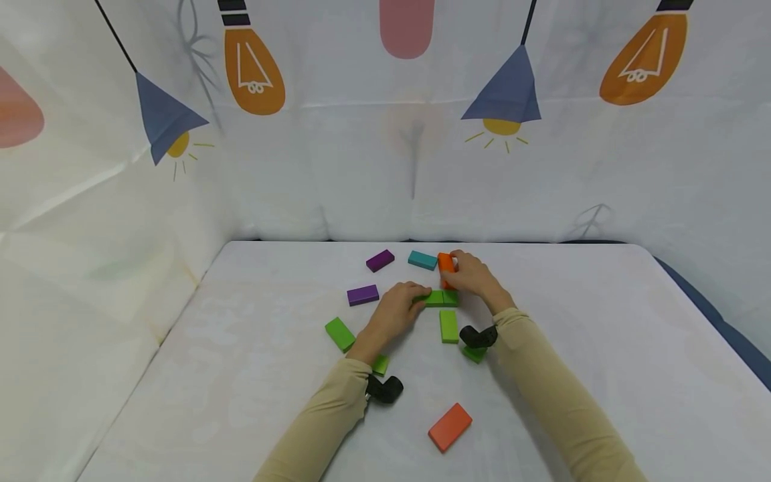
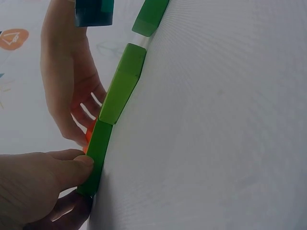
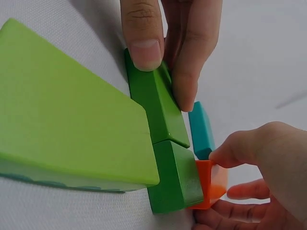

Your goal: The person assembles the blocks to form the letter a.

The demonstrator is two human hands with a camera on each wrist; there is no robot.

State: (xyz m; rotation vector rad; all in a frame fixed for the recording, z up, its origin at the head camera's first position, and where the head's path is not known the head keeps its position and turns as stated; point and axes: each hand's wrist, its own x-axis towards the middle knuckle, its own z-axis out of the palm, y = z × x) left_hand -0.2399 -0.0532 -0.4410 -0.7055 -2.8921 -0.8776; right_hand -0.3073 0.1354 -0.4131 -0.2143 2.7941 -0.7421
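My left hand (image 1: 394, 311) pinches the outer end of a long green block (image 1: 433, 299) between thumb and fingers, as the right wrist view also shows. End to end with it lies a darker green block (image 3: 170, 177). Behind that one, my right hand (image 1: 480, 280) holds an orange block (image 1: 446, 269) with its thumb on one side and fingers on the other. The orange block's near end meets the green blocks. A teal block (image 1: 423, 260) lies just left of the orange one. In front of the green pair is a light green block (image 1: 448, 327), set crosswise to them.
Two purple blocks (image 1: 363, 295) lie to the left. Green blocks (image 1: 340, 334) rest near the left forearm, one partly covered by it. Another green block (image 1: 474, 353) is under the right wrist camera. A red-orange block (image 1: 450, 427) lies nearest on the white table (image 1: 241, 348).
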